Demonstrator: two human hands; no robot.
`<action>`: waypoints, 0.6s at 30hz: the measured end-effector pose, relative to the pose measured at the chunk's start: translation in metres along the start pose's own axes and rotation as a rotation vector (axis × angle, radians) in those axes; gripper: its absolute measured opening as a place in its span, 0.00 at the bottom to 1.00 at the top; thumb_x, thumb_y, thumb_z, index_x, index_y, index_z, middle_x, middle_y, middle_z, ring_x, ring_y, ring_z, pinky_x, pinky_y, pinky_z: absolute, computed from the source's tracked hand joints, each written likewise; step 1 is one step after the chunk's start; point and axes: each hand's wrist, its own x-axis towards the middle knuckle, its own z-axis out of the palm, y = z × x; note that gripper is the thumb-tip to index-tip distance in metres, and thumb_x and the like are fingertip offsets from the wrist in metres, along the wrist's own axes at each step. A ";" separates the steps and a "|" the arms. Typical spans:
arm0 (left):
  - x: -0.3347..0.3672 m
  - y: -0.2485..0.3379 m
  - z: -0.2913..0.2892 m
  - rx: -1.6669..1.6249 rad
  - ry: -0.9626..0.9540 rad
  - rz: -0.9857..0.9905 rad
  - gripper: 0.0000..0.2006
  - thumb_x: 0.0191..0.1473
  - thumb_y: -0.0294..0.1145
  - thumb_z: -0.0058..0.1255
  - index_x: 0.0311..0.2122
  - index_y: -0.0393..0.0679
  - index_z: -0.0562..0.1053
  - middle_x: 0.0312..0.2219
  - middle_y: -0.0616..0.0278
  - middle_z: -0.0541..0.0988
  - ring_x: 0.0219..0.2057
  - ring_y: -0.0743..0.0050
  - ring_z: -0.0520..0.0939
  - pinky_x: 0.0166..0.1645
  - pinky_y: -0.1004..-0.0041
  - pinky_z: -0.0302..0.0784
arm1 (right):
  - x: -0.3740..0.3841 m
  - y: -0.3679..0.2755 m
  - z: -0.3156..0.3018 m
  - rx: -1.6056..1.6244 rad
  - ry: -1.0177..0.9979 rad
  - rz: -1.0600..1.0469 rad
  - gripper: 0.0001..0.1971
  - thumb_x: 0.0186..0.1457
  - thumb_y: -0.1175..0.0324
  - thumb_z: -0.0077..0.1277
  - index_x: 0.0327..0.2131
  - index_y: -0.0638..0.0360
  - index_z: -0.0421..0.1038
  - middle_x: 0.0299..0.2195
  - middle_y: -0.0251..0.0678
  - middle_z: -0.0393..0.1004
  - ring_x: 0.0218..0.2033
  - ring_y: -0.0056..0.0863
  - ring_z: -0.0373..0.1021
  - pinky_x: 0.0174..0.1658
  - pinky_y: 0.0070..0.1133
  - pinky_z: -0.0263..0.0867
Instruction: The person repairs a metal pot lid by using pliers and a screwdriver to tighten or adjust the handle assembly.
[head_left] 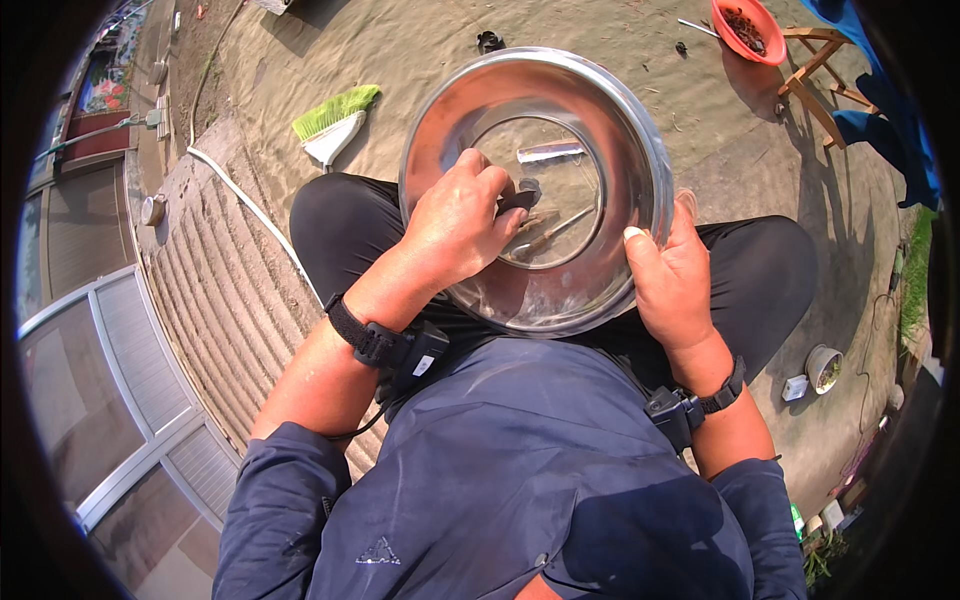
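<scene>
A wide, shiny metal basin [632, 130] is tilted over my lap, between my knees. My right hand [672, 270] grips its right rim, with the thumb on the near side and the fingers behind. My left hand [462, 215] reaches over the basin and is closed on a small dark, curved piece [518, 200], whose exact kind I cannot make out. Within the basin's round middle show a silvery tube [550, 152] and a slim tool with a thin metal shaft [548, 234], partly behind my left hand.
A broom head with green bristles [336, 118] lies beyond my left knee. At the far right, a red bowl of dark bits [748, 30] is beside a wooden folding stand [818, 85] with blue cloth. A pale hose [240, 195] runs along the left; a small pot [824, 368] stands right.
</scene>
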 end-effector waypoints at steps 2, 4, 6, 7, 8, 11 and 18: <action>0.002 0.005 0.000 -0.064 -0.039 -0.096 0.14 0.50 0.33 0.61 0.39 0.35 0.75 0.35 0.48 0.75 0.37 0.47 0.80 0.42 0.60 0.76 | 0.000 -0.003 -0.002 -0.012 -0.028 0.020 0.13 0.55 0.72 0.47 0.44 0.63 0.70 0.35 0.35 0.77 0.37 0.23 0.73 0.45 0.24 0.69; 0.007 0.012 -0.006 -0.156 -0.095 -0.215 0.15 0.49 0.34 0.60 0.38 0.34 0.75 0.34 0.46 0.78 0.37 0.46 0.81 0.42 0.60 0.77 | 0.000 -0.005 -0.001 -0.014 -0.014 0.003 0.13 0.55 0.72 0.47 0.44 0.63 0.71 0.35 0.35 0.77 0.37 0.22 0.73 0.44 0.24 0.69; 0.010 0.014 -0.006 -0.134 -0.094 -0.235 0.15 0.49 0.36 0.58 0.37 0.33 0.76 0.32 0.43 0.80 0.36 0.46 0.82 0.42 0.60 0.77 | 0.000 -0.007 0.001 -0.008 -0.005 -0.001 0.13 0.55 0.73 0.47 0.44 0.62 0.71 0.35 0.35 0.78 0.37 0.22 0.73 0.45 0.24 0.69; 0.011 0.015 -0.006 -0.123 -0.095 -0.245 0.16 0.49 0.37 0.57 0.37 0.33 0.76 0.31 0.42 0.81 0.36 0.46 0.83 0.42 0.60 0.77 | 0.000 -0.007 0.001 -0.001 -0.002 0.003 0.13 0.55 0.73 0.47 0.45 0.62 0.71 0.35 0.35 0.78 0.37 0.22 0.73 0.45 0.24 0.69; 0.013 0.016 -0.006 -0.116 -0.135 -0.257 0.16 0.49 0.38 0.56 0.36 0.33 0.76 0.30 0.42 0.81 0.35 0.46 0.83 0.42 0.60 0.77 | 0.000 -0.007 0.001 0.006 0.002 0.006 0.13 0.55 0.73 0.47 0.45 0.62 0.71 0.36 0.35 0.78 0.37 0.23 0.73 0.45 0.24 0.69; 0.016 0.021 -0.007 -0.109 -0.206 -0.285 0.17 0.49 0.40 0.54 0.34 0.33 0.77 0.29 0.40 0.81 0.34 0.45 0.83 0.41 0.59 0.78 | -0.002 -0.005 0.002 0.036 0.004 0.027 0.14 0.55 0.74 0.47 0.46 0.62 0.71 0.36 0.35 0.78 0.38 0.23 0.74 0.45 0.24 0.69; 0.010 0.024 0.001 -0.143 -0.058 -0.281 0.15 0.47 0.37 0.53 0.32 0.33 0.76 0.27 0.40 0.80 0.32 0.43 0.83 0.40 0.58 0.77 | -0.003 -0.008 0.003 0.009 -0.002 -0.019 0.15 0.54 0.74 0.47 0.47 0.61 0.71 0.36 0.35 0.78 0.37 0.22 0.74 0.45 0.23 0.69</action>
